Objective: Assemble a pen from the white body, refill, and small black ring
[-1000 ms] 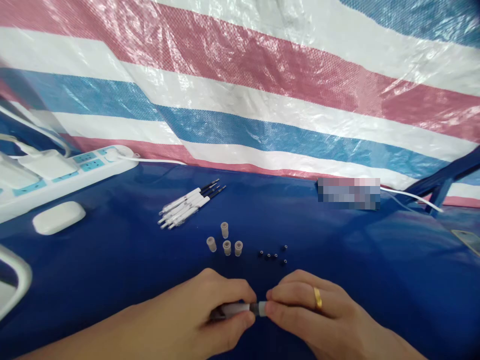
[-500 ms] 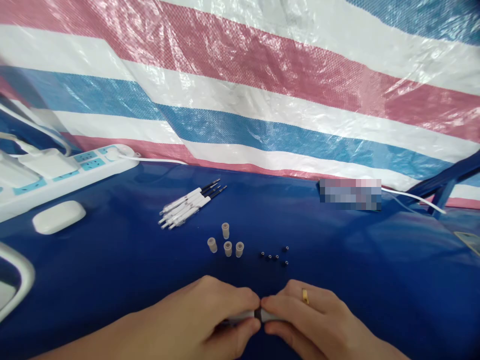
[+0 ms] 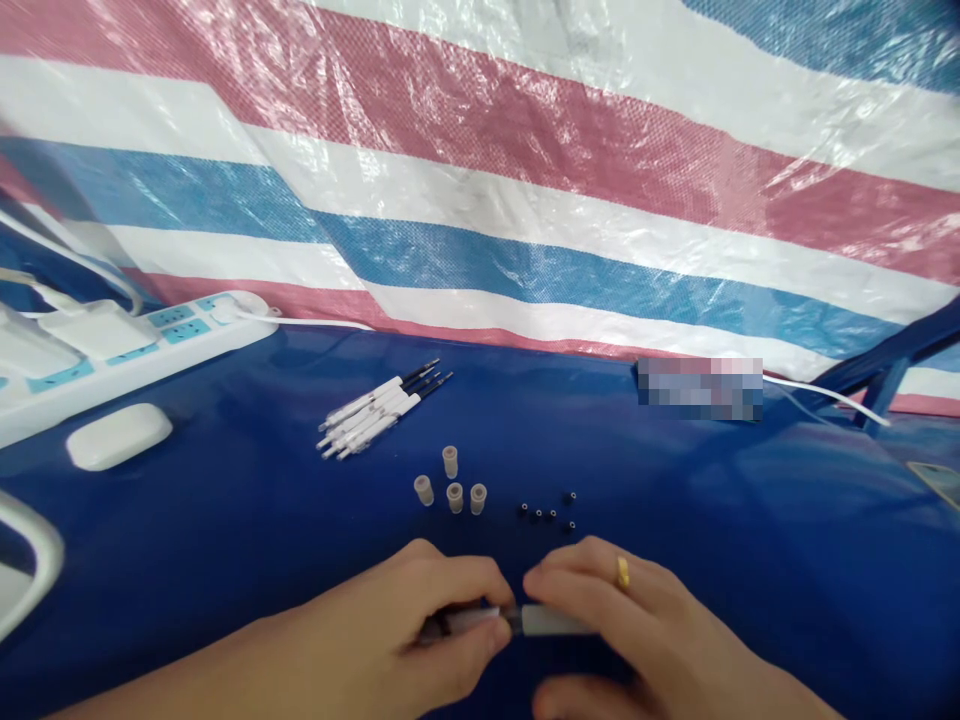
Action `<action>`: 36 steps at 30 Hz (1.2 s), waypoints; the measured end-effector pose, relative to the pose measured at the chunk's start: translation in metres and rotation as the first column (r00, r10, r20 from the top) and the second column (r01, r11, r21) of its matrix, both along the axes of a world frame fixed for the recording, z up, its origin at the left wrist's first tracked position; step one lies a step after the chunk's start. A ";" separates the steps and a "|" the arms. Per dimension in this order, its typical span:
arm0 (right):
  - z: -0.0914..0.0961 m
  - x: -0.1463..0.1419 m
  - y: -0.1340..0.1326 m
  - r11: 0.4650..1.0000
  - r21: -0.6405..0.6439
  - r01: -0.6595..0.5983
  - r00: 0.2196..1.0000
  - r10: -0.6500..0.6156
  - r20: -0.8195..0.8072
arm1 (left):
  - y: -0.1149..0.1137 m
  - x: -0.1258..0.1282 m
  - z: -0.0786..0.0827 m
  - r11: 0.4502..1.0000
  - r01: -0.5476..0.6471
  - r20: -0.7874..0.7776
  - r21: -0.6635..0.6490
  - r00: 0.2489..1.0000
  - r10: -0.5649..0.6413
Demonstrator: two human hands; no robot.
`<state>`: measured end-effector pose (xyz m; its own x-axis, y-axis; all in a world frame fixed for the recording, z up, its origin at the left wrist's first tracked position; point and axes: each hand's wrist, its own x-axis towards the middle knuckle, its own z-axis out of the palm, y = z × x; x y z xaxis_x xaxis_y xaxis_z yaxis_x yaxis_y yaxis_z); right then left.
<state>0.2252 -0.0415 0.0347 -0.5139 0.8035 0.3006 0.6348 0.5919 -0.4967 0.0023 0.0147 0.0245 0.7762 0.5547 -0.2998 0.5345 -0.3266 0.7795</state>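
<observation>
Low in the view, my left hand [image 3: 420,625] pinches a thin white pen refill [image 3: 469,620]. My right hand [image 3: 630,630], with a gold ring, pinches a short white tube [image 3: 551,621] against the refill's end. The two hands meet at the fingertips. Just beyond them on the blue sheet [image 3: 675,520] stand several small beige caps [image 3: 452,485] and several tiny black rings [image 3: 547,508]. Further back lies a bundle of white refills with black tips [image 3: 379,408].
A white power strip [image 3: 112,350] with plugs and a white oval case [image 3: 118,436] lie at the left. A striped red, white and blue tarp [image 3: 480,180] rises behind. A white cable [image 3: 825,392] and a blue frame bar [image 3: 892,365] are at the right.
My hands pressed together half a second ago and have drawn slightly apart and up; the white tube under my right fingers shows more clearly now.
</observation>
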 end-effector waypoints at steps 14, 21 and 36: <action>-0.019 0.001 0.005 0.963 -0.269 -0.030 0.976 -0.030 -0.215 | 0.000 0.000 -0.007 0.996 0.008 -0.003 0.091 1.000 -0.008; -0.024 0.000 0.002 0.936 -0.351 -0.031 0.974 -0.051 -0.221 | -0.002 -0.002 -0.006 0.993 0.053 -0.034 0.108 0.998 -0.049; -0.019 0.000 0.007 0.976 -0.215 -0.029 0.976 -0.018 -0.216 | 0.002 0.001 -0.008 0.980 0.073 0.039 0.183 0.996 -0.081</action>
<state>0.2248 -0.0347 0.0156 -0.4606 0.8588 0.2244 0.4954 0.4585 -0.7378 0.0031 0.0164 0.0162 0.8294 0.5344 -0.1630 0.4671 -0.5032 0.7271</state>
